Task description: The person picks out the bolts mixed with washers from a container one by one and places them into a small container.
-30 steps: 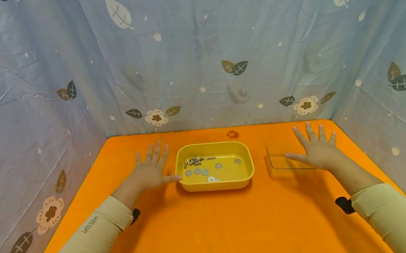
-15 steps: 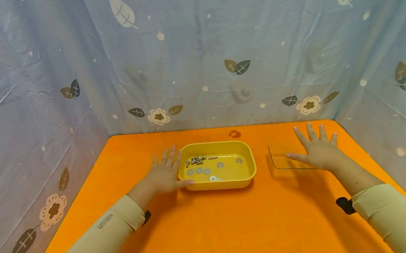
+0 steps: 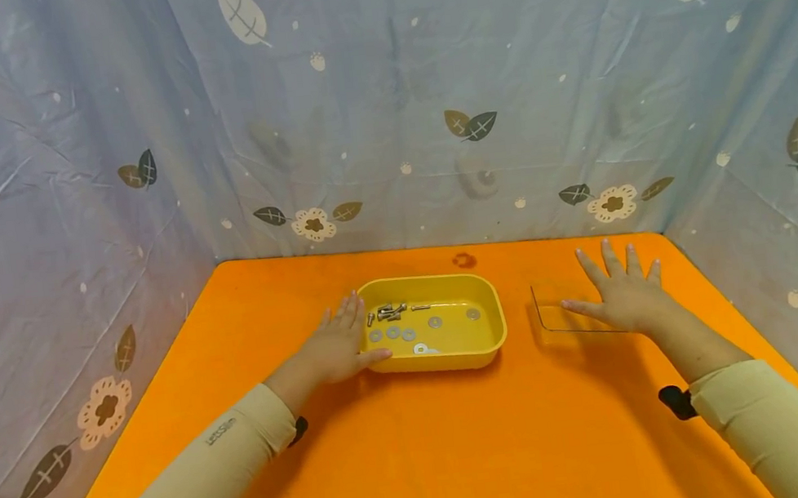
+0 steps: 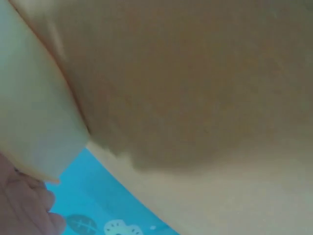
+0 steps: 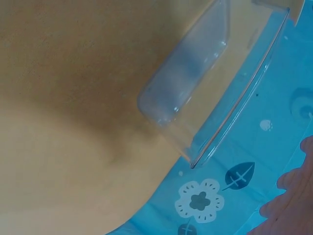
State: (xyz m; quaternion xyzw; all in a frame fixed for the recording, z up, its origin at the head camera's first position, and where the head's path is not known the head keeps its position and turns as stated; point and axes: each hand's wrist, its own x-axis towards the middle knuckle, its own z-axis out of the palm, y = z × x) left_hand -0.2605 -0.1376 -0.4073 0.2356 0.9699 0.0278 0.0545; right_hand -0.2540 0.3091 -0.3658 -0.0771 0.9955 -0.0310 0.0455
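My left hand (image 3: 337,350) is at the left end of a yellow plastic tray (image 3: 449,362), fingers straight and thumb over the front left corner. Whether it touches the tray is hard to tell. Inside the tray, small screws (image 3: 390,313) are heaped at the back left, and several flat washers (image 3: 394,332) are scattered over the floor. On the right, my right hand (image 3: 630,301) is spread beside and partly over a clear plastic container (image 5: 186,73); it holds nothing. The right wrist view shows the container's walls and rim, with the fingers apart from it.
An orange tabletop (image 3: 407,453) lies under everything. A patterned curtain (image 3: 370,121) encloses the back and both sides. A reddish ring-shaped mark (image 3: 464,260) is near the table's back edge, behind the tray.
My left hand has moved right to the tray's left end, its fingers drawing closer together. My right hand stays spread by the clear container. The head view has shifted slightly.
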